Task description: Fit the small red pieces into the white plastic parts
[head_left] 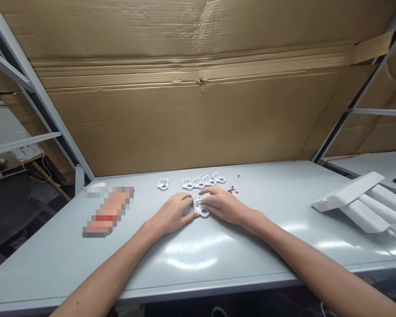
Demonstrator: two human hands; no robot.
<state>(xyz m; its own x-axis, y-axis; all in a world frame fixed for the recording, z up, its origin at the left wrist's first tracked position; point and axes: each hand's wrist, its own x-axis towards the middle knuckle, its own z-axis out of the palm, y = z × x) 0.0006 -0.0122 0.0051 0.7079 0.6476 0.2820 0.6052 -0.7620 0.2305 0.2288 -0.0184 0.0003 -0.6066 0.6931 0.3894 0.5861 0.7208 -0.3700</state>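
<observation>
A small white plastic part with a round ring at its lower end lies on the table between my hands. My left hand grips its left edge, with the thumb low and the fingers higher up. From the right, my right hand has its fingers curled against the upper part of the piece and covers some of it. Whether a tiny piece sits in those fingertips is hidden. Beyond my hands stand several similar white ringed parts in a row, and one more white part lies apart to the left.
Small red and black pieces lie beyond my right hand, with a tiny black bit farther back. A blurred-out orange item is at left. A white folded object with a cable stands at right. Cardboard walls the back.
</observation>
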